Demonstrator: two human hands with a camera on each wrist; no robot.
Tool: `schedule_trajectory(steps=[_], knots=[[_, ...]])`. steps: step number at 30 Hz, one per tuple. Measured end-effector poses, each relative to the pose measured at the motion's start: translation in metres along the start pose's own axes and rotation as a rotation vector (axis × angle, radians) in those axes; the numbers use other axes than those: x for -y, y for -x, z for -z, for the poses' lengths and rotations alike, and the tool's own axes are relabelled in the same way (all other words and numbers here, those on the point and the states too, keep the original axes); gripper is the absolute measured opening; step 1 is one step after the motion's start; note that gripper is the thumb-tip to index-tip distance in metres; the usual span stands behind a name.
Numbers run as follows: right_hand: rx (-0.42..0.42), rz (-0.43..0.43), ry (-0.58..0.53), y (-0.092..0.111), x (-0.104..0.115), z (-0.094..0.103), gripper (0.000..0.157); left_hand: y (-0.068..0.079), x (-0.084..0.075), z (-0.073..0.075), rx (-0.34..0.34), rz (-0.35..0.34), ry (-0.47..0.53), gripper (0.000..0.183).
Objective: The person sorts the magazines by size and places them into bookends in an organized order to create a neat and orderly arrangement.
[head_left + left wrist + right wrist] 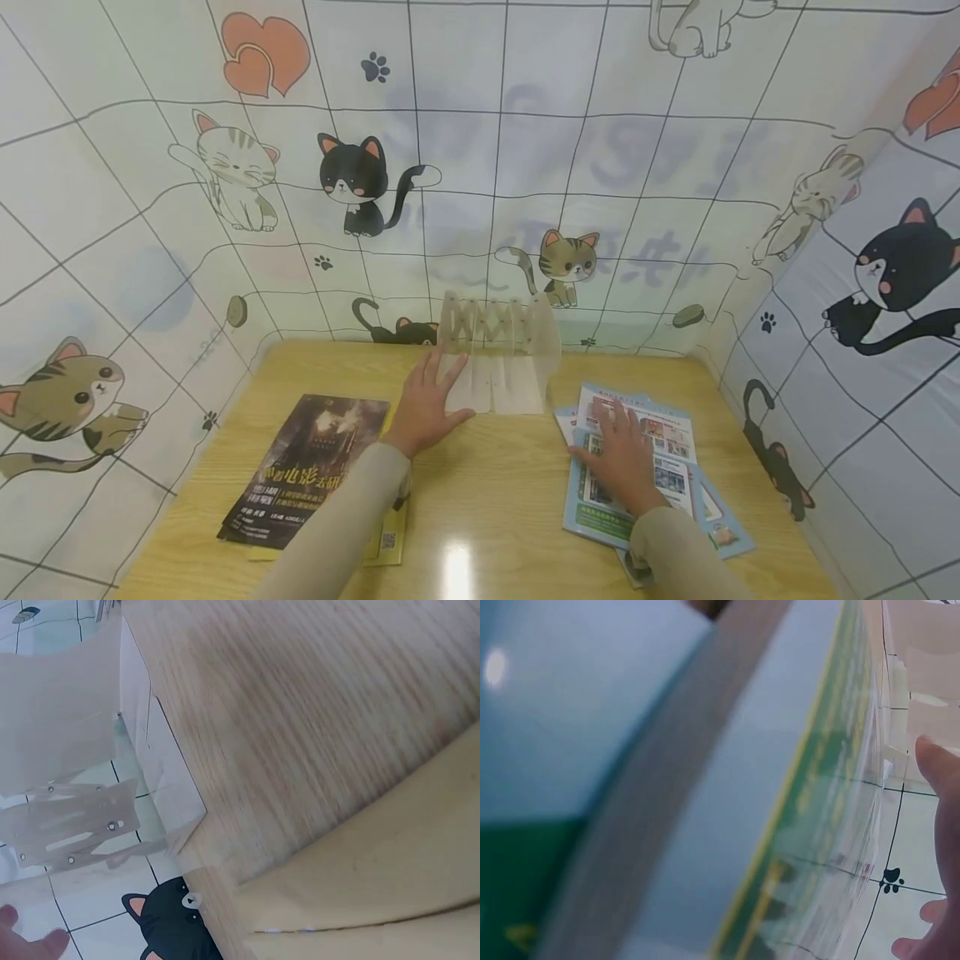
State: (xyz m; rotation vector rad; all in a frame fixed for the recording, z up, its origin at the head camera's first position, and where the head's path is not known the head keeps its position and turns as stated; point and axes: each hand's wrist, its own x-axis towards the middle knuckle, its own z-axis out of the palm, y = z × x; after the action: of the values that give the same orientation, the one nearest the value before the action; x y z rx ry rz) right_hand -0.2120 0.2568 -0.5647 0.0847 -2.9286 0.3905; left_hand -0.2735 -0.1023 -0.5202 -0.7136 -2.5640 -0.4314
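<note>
Wood with a pale yellow grain makes up the counter (495, 492) that I watch from afar through the head camera. At the middle of its far edge stands a translucent white plastic rack (521, 387), with a crisscross lattice along its back and raised panels at both ends. I see the left hand (426, 410) at the rack's left side, fingers extended and spread, so that grip is loose and holds nothing. I cannot tell whether the fingertips touch the plastic.

The right hand (624, 458) lies over a fanned pile of light blue and white printed books (592, 515) near the counter's right edge, its thumb pointing towards the middle. Its fingers are extended too, a flat grip with nothing pinched. In the right wrist view I make out a green band edged in yellow on one cover, blurred at close range.

Along the counter's left edge, a dark brown printed magazine (300, 467) with yellow and white lettering overlaps yellow booklets (392, 533), and a beige left sleeve (337, 525) crosses in front. Behind the far edge I see a white covering (465, 58) printed with black grid lines and cartoon cats (356, 179).
</note>
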Motion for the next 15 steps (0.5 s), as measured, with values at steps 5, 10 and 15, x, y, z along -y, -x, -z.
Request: schedule_trajectory(steps=[5,10,15], knots=[[0.013,-0.058,-0.032,0.001,-0.004,0.001,0.097,-0.004,0.004,0.001,-0.020,-0.013,0.055,0.095],[0.049,-0.123,-0.031,0.002,-0.012,-0.003,0.102,-0.009,0.005,0.005,-0.012,0.020,0.130,0.094],[0.076,-0.194,-0.076,0.006,-0.017,-0.003,0.106,-0.011,0.010,0.004,-0.009,0.041,0.152,0.094]])
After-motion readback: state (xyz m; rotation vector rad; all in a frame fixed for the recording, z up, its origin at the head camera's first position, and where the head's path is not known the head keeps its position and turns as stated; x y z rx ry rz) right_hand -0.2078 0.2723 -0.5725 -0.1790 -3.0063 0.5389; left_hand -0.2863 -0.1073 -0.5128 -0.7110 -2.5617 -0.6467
